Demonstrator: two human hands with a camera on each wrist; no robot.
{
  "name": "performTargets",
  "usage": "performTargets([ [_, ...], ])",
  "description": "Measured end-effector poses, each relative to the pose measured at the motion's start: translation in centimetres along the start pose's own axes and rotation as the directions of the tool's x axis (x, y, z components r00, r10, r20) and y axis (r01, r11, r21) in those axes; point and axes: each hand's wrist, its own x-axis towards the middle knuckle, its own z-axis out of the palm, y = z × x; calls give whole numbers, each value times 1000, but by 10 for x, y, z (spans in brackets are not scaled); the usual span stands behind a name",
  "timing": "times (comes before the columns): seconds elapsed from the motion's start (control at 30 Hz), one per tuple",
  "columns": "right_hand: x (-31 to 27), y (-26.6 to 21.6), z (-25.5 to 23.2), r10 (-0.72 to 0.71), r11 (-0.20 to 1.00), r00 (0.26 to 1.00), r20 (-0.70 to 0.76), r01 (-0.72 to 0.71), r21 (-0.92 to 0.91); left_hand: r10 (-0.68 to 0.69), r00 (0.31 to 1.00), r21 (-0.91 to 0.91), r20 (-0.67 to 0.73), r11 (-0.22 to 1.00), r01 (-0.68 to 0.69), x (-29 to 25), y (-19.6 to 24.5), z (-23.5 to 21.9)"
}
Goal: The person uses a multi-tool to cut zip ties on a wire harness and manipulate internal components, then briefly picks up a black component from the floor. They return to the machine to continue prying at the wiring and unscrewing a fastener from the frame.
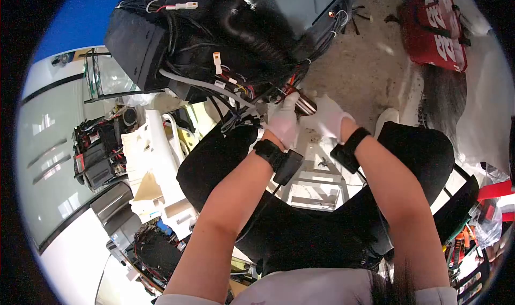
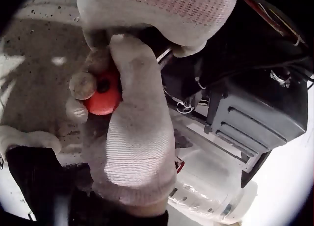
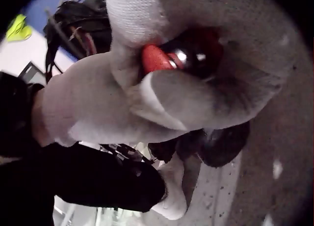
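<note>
A short, thick red-and-black cylindrical tool (image 1: pixel 304 105) with a shiny body lies between the two gloved hands. My left hand (image 1: pixel 283 125) grips it, its thumb along the upper part near the red section. My right hand (image 1: pixel 328 117), blurred in the head view, closes round the lower end. In the left wrist view, the tool's rounded red end (image 2: pixel 109 102) with a dark centre pokes out between white glove fingers. The right wrist view has gloved fingers curled round the tool's red end (image 3: pixel 158 60) and glossy dark body. Just above the hands runs a bundle of thin coloured wires (image 1: pixel 244 87).
A large black housing (image 1: pixel 145 50) with hanging cables and white connectors (image 1: pixel 217 62) fills the space ahead. A grey hose (image 1: pixel 201 82) crosses below it. A red bag (image 1: pixel 437 31) rests on the floor at right. White panels (image 1: pixel 155 155) stand at left.
</note>
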Motion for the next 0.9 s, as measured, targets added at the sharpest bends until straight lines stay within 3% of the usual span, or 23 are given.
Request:
performTargets([
  [0.03,-4,-4,6,-10,993,985,-172,-11,-119,128,992,82,19,988,-129,-1,5,0],
  [0.07,-8,-8,12,-42,972,941,-335,-40,-234,-76,997,15,31,997,75,-1,11,1],
  [0.13,-18,-15,16,-79,963,913,-401,-35,-268,-278,959,-48,54,959,280,-1,15,6],
  [0.17,-16,-14,18,-82,948,898,-433,-64,-313,-311,943,-570,117,756,320,4,4,11],
  [0.2,-15,-14,19,-86,930,881,-466,-96,-355,-304,934,-907,189,309,285,6,5,14],
  [0.23,-16,-15,20,-87,930,879,-469,-97,-354,-301,935,-907,191,311,285,8,6,16],
  [0.3,-18,-16,22,-122,870,855,-504,-152,-469,-290,956,-825,40,530,196,10,12,19],
  [0.33,-19,-15,22,-119,871,854,-506,-155,-466,-290,956,-824,44,530,198,10,16,18],
  [0.4,-23,-18,22,-214,895,834,-508,-42,-445,-304,936,-413,-177,886,209,9,24,13],
  [0.43,-27,-22,18,-213,895,835,-507,-41,-444,-305,935,-413,-178,886,211,9,24,10],
  [0.5,-33,-31,1,-106,971,949,-298,34,-238,-303,941,-245,-153,934,261,8,26,5],
  [0.53,-23,-17,-4,-106,970,949,-297,33,-240,-304,940,-248,-153,933,261,8,30,3],
  [0.57,-7,9,-10,-28,1000,996,-90,28,2,-372,921,-282,-119,902,328,7,35,2],
  [0.6,-6,10,-15,-1,971,991,135,-31,238,-437,895,-313,-84,865,393,6,38,0],
  [0.63,-7,10,-11,-2,971,991,136,-31,236,-438,895,-314,-86,864,393,6,40,-1],
  [0.67,-12,10,-1,-9,810,972,236,-131,572,-410,910,-281,-67,883,377,5,40,-2],
  [0.7,-16,5,4,-52,530,944,325,-250,810,-383,923,-249,-47,899,360,4,40,-3],
  [0.73,-13,7,3,-52,531,943,328,-252,809,-385,922,-250,-49,898,362,5,34,-3],
  [0.8,-8,7,-3,16,842,971,239,-142,521,-281,944,-166,-172,953,253,11,18,0],
  [0.83,-11,2,-3,17,843,971,239,-143,519,-281,944,-168,-172,953,253,12,14,6],
  [0.87,-14,-5,-1,68,942,990,125,-104,318,-250,967,-500,-53,845,191,14,10,12],
  [0.9,-18,-13,2,88,992,996,2,-88,95,-177,983,-771,44,620,146,15,7,15],
])
